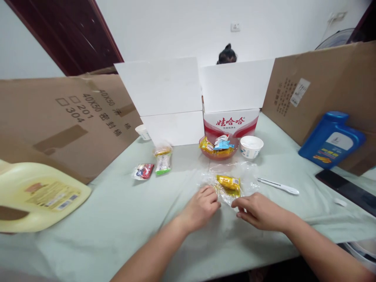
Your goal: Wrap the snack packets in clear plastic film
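A clear plastic bag point(248, 176) lies spread on the cloth in front of me, with yellow snack packets point(228, 182) on or inside it; I cannot tell which. My left hand point(203, 207) is closed at the bag's near left edge, fingers curled onto the crumpled film. At the near right edge, my right hand point(255, 211) pinches the film between thumb and fingers. Just beyond the bag stands a pink glass bowl point(219, 156) of wrapped snacks. A white paper bowl point(252, 147) sits beside it. To the right lies a white utility knife point(279, 186).
Left of centre are a red-and-white packet point(143, 171), a green-ended packet point(163, 163) and a tipped paper cup point(142, 132). A yellow jug point(44, 196) lies far left. Right: a blue bottle point(331, 139) and black phone point(346, 190). Cardboard and white boxes point(173, 86) wall the table; a person's head shows behind.
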{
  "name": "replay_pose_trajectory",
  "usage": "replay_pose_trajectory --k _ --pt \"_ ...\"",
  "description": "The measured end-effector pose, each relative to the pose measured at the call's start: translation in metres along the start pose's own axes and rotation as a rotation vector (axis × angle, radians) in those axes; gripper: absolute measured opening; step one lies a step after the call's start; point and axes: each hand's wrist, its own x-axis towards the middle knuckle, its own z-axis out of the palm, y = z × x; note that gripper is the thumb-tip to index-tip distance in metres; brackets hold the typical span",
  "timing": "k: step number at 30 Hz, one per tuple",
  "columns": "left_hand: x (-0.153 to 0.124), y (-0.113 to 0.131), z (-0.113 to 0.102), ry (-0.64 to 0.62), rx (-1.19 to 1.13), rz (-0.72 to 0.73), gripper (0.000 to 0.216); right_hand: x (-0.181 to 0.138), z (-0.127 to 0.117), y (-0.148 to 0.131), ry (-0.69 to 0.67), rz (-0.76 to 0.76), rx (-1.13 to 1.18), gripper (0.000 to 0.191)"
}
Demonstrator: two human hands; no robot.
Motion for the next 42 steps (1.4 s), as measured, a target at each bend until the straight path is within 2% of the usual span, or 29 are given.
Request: replay_pose_trajectory --k 4,6,8,11,13,15,18,22,24,26,28,30,32,34,37,39,42 --pt "0.001 0.004 0.007 0.040 -0.038 -0.006 0.043 0.000 0.004 -0.002 -0.110 -0.017 -0.025 0.017" --pt "0.002 -0.001 0.016 0.044 -0.043 -0.006 0.043 0.001 0.006 -0.001 -0.135 -0.070 0.008 0.015" --pt "0.003 -0.007 0.022 0.077 -0.044 -0.024 0.031 0.004 0.007 0.004 -0.017 -0.078 0.039 0.018" --pt "0.004 -0.011 0.022 0.140 -0.026 -0.040 0.024 0.012 0.013 0.020 0.328 -0.031 -0.004 0.023" --pt "0.004 -0.006 0.015 0.136 0.012 -0.019 0.025 0.018 0.021 0.032 0.422 -0.014 -0.090 0.027" --pt "0.004 0.003 0.006 0.064 0.055 0.004 0.024 0.022 0.032 0.042 0.367 0.026 -0.178 0.039" --pt "-0.001 0.020 -0.007 -0.111 0.080 0.009 0.023 0.026 0.046 0.046 0.272 0.142 -0.244 0.051" --pt "-0.014 0.042 -0.020 -0.373 0.041 -0.044 0.015 0.028 0.053 0.048 0.336 0.298 -0.291 0.047" --pt "-0.018 0.050 -0.027 -0.468 -0.063 -0.026 0.009 0.029 0.055 0.050 0.366 0.326 -0.300 0.045" --pt "-0.018 0.053 -0.032 -0.466 -0.250 0.041 0.007 0.029 0.056 0.051 0.378 0.308 -0.284 0.044" --pt "-0.011 0.049 -0.034 -0.330 -0.456 0.061 0.007 0.029 0.058 0.049 0.383 0.252 -0.256 0.045" --pt "-0.003 0.037 -0.030 -0.112 -0.552 -0.052 0.015 0.028 0.057 0.045 0.368 0.172 -0.236 0.045" --pt "0.002 0.022 -0.021 0.042 -0.449 -0.290 0.018 0.027 0.052 0.042 0.312 0.095 -0.224 0.046" --pt "0.002 0.008 -0.011 0.004 -0.242 -0.508 0.028 0.025 0.041 0.044 0.241 0.072 -0.213 0.047" --pt "-0.003 -0.002 -0.001 -0.195 -0.085 -0.633 0.049 0.023 0.019 0.058 0.235 0.164 -0.203 0.043" --pt "-0.005 -0.003 0.001 -0.257 -0.076 -0.644 0.053 0.028 0.001 0.073 0.331 0.236 -0.182 0.040" --pt "-0.005 -0.001 0.000 -0.262 -0.081 -0.639 0.057 0.055 -0.026 0.093 0.550 0.315 -0.132 0.043"
